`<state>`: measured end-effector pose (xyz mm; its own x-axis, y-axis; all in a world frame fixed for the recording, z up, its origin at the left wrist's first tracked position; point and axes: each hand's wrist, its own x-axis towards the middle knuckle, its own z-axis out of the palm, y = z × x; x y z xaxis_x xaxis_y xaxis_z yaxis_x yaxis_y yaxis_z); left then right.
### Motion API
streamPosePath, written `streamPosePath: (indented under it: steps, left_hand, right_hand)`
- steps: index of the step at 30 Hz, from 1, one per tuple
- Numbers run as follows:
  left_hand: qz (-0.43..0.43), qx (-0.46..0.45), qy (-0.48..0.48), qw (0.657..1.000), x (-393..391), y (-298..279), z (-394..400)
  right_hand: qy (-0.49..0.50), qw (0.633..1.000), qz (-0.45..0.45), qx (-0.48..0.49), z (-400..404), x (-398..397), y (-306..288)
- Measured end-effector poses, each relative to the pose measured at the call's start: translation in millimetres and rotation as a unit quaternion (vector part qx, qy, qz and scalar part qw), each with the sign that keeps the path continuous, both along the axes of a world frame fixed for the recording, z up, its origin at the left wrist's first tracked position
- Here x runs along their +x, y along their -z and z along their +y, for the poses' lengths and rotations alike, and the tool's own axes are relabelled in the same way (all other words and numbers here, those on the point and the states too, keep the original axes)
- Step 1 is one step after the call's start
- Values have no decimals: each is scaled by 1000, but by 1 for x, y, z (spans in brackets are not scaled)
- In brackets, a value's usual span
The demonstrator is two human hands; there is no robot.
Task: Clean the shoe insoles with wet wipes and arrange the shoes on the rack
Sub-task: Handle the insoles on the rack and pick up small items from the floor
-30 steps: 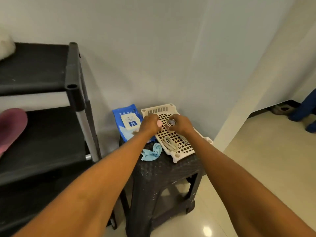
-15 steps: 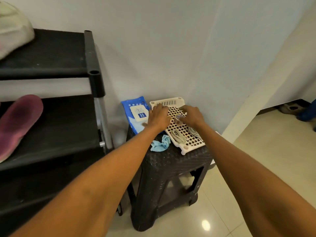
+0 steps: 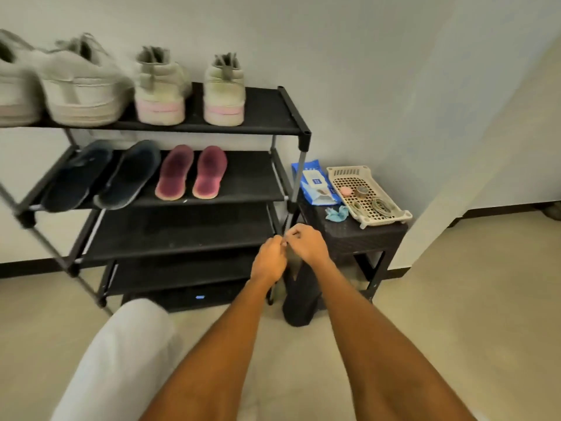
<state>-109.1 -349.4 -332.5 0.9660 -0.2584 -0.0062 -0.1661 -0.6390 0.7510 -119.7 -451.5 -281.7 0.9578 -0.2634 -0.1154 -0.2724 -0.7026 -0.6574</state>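
Note:
My left hand and my right hand meet in front of the black shoe rack, low by its right front post. Both have curled fingers with the fingertips touching; I cannot make out anything held between them. Two pairs of pale sneakers stand on the top shelf. On the second shelf lie two pink insoles and two dark insoles. A blue wet wipes pack rests on the dark stool, with a crumpled blue wipe beside it.
A cream perforated tray on the stool holds laces and small items. A dark bag-like object stands on the floor under my hands. The rack's two lower shelves hold nothing. A white-clad knee is at lower left. Wall lies behind.
Both hands have left the tray and come down and toward me, meeting by the rack's post. The view has pulled back and swung left, showing the whole rack.

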Motion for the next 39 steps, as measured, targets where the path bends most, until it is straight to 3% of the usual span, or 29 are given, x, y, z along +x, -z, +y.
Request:
streamPosePath:
  steps: [4,10,18,29,35,39]
  left_hand:
    - [45,40,-39,997,-44,-5,85]
    - [120,89,-55,987,-84,-37,167]
    - [158,95,-133,974,-101,-42,236]
    - [255,55,-249,933,-125,106,275]
    - [289,8,-312,905,-87,186,300]
    - [311,35,-368,876,-82,251,320]
  right_hand:
    - [-46,998,48,5,76,-42,-7]
    - [-86,994,41,47,160,-71,-15]
    - [-130,985,67,93,227,-77,8]
    - [-178,962,194,69,290,-84,146]
    - [-182,948,255,48,321,-41,233]
    - [-167,948,271,16,337,-2,291]
